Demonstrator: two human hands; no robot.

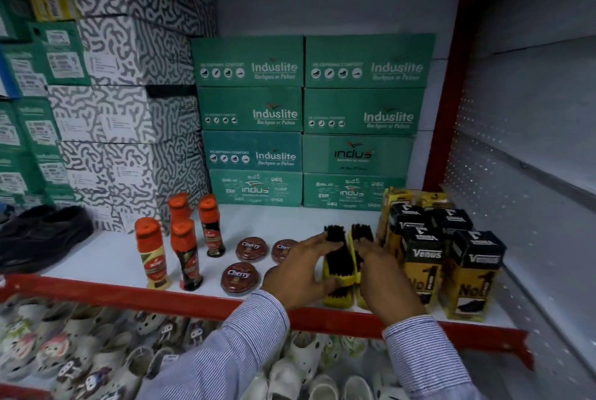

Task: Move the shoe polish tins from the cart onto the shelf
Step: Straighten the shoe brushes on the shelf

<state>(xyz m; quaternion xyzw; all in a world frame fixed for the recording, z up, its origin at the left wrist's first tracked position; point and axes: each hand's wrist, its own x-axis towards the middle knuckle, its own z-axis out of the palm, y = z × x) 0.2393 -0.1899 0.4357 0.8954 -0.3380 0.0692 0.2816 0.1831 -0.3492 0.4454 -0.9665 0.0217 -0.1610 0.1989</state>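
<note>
Flat, lid-up Cherry tins (252, 249) beside left hand (298, 273) and right hand (385, 277), each clasping a brush (337, 265).

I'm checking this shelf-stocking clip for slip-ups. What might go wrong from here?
1. The left hand lies over the tins; its sleeve could push the front Cherry tin off the shelf's red edge.
2. The right hand beside the Venus boxes might tip one.
3. Shifting the brushes could nudge the tall polish bottles.

Green boxes (248, 60), black-and-white squiggle boxes (129, 51), brown-red tins (252, 249), orange-capped bottles (151, 254), yellow brushes (337, 265) with black bristles, red-edged shelf (96, 290), blue-striped sleeves (419, 361).
</note>
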